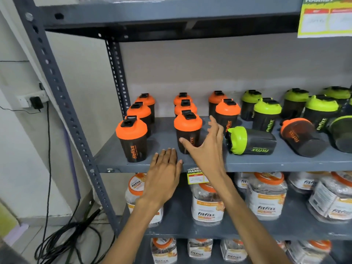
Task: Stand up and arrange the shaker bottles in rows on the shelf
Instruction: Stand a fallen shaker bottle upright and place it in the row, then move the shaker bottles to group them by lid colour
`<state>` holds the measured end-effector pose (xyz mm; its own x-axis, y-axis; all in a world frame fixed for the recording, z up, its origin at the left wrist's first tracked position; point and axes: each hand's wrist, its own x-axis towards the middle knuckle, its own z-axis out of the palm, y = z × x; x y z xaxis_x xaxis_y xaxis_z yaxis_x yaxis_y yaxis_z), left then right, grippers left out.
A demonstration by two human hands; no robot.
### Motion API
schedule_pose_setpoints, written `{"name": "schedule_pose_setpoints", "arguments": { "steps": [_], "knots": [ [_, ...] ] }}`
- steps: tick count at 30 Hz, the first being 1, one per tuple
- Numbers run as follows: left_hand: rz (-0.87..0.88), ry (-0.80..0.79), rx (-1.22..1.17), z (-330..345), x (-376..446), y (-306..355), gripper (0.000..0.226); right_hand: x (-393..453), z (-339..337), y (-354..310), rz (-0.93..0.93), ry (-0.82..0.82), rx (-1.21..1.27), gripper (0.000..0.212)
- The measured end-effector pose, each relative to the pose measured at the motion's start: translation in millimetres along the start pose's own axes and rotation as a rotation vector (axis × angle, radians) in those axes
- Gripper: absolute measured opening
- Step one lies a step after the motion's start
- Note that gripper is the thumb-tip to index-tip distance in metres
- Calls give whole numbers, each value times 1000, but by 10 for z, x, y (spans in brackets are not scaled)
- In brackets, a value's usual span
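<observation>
On the grey shelf (266,161) stand several black shaker bottles with orange lids in rows, the front ones at left (132,138) and middle (187,128). Green-lidded shakers (266,114) stand further right. A green-lidded shaker (250,140) lies on its side near the front, and an orange-lidded one (302,136) lies tipped to its right. My right hand (205,147) is open, fingers spread, between the middle front shaker and the lying green one, holding nothing. My left hand (164,172) is flat and open at the shelf's front edge.
The shelf below holds clear jars (206,204) with orange lids. A slotted metal upright (62,103) frames the left side. Black cables (62,242) lie on the floor at left, under a wall socket (33,101). A price tag (196,177) hangs on the shelf edge.
</observation>
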<state>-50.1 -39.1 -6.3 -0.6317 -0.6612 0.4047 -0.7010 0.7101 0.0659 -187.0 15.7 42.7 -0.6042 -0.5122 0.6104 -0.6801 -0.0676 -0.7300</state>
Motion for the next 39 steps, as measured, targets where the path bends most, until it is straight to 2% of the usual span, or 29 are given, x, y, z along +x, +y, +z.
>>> {"name": "schedule_pose_setpoints", "arguments": {
  "steps": [4, 7, 9, 11, 14, 17, 20, 22, 26, 28, 31, 34, 39],
  "knots": [
    [-48, 28, -57, -14, -199, 246, 58, -91, -676, 161, -189, -129, 12, 77],
    [-38, 44, -88, -70, -287, 550, 58, 26, -1202, 307, -314, -156, -146, 68],
    [1, 64, -104, -113, -256, 828, 59, 215, -1446, 393, -374, -258, -325, 75],
    [44, 62, -110, -140, -153, 1110, 59, 412, -1598, 467, -411, -430, -491, 88],
    [76, 44, -108, -107, 72, 1442, 58, 656, -1702, 541, -411, -616, -619, 105],
    [43, 5, -104, -56, 268, 1546, 57, 825, -1687, 554, -427, -694, -718, 116],
    [2, -18, -120, -11, 326, 1487, 56, 858, -1559, 559, -467, -727, -831, 117],
    [-14, -37, -113, 23, 317, 1431, 56, 828, -1455, 579, -499, -724, -868, 112],
    [0, -69, -74, 84, 317, 1433, 57, 806, -1399, 640, -566, -633, -876, 89],
    [15, -77, -68, 113, 329, 1479, 57, 819, -1481, 691, -549, -622, -811, 89],
    [39, -95, -61, 178, 367, 1551, 57, 859, -1724, 762, -437, -596, -554, 96],
    [59, -96, -73, 215, 435, 1601, 58, 960, -2024, 794, -284, -484, -319, 95],
    [56, -102, -147, 196, 571, 1648, 59, 1235, -2319, 888, -136, -349, -267, 85]
  ]
}}
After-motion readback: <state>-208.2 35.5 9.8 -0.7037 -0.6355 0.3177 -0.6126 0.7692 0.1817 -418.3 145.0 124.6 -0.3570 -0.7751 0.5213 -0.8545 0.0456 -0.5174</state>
